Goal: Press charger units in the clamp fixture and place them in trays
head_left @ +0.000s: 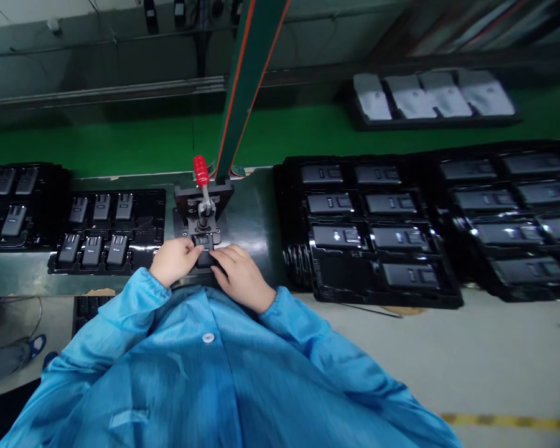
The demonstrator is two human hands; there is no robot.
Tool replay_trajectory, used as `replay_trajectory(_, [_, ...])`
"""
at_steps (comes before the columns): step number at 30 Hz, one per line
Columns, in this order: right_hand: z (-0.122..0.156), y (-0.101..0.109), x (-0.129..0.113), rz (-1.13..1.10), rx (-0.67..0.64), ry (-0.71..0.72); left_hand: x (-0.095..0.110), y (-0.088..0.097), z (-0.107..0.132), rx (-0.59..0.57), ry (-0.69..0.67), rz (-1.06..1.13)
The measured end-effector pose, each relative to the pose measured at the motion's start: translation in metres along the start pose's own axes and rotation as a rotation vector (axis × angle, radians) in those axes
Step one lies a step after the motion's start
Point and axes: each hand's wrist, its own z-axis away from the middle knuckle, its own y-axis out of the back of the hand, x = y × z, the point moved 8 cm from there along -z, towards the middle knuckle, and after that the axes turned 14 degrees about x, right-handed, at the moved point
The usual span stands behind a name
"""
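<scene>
A small dark grey battery-like case [204, 247] with white lettering sits in the base of a toggle-clamp fixture [204, 202]. My left hand [175, 260] grips its left side, with thumb and curled fingers near the top. From the right, my right hand [240, 274] holds the same case with its fingertips. Above it, the clamp's red handle [200, 171] points up. Parts of the case are hidden under my fingers.
To the left, a black tray [142, 252] carries several similar cases beside another filled tray [40, 230]. Stacked black trays [340, 274] of longer dark parts stand on the right. A green post [245, 81] rises behind the fixture; a box with white packets [443, 121] lies at the back.
</scene>
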Motion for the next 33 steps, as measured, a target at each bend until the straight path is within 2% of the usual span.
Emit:
replay_trajectory(6, [0.000, -0.004, -0.001, 0.002, -0.006, 0.001, 0.001, -0.003, -0.001, -0.046, -0.052, -0.137])
replay_trajectory(14, [-0.003, -0.004, 0.001, 0.062, -0.026, -0.030, 0.003, -0.003, -0.002, -0.037, -0.067, -0.203])
replay_trajectory(17, [-0.010, 0.019, -0.007, 0.020, 0.093, -0.035, 0.002, 0.004, 0.004, 0.000, -0.079, -0.179])
replay_trajectory(20, [-0.025, 0.063, -0.027, -0.102, 0.353, 0.004, -0.002, 0.017, 0.018, 0.029, -0.112, -0.031])
replay_trajectory(23, [-0.052, 0.103, -0.044, -0.126, 0.587, 0.020, -0.014, 0.034, 0.036, 0.070, -0.102, 0.122])
replay_trajectory(25, [-0.078, 0.117, -0.046, -0.110, 0.657, -0.022, -0.024, 0.046, 0.048, 0.112, -0.078, 0.167])
replay_trajectory(27, [-0.110, 0.118, -0.042, -0.129, 0.618, -0.061, -0.031, 0.058, 0.059, 0.164, -0.056, 0.198])
replay_trajectory(30, [-0.154, 0.104, -0.030, -0.265, 0.424, -0.094, -0.036, 0.076, 0.072, 0.253, -0.037, 0.240])
replay_trajectory(33, [-0.177, 0.095, -0.025, -0.427, 0.313, -0.136, -0.038, 0.094, 0.082, 0.335, -0.013, 0.261])
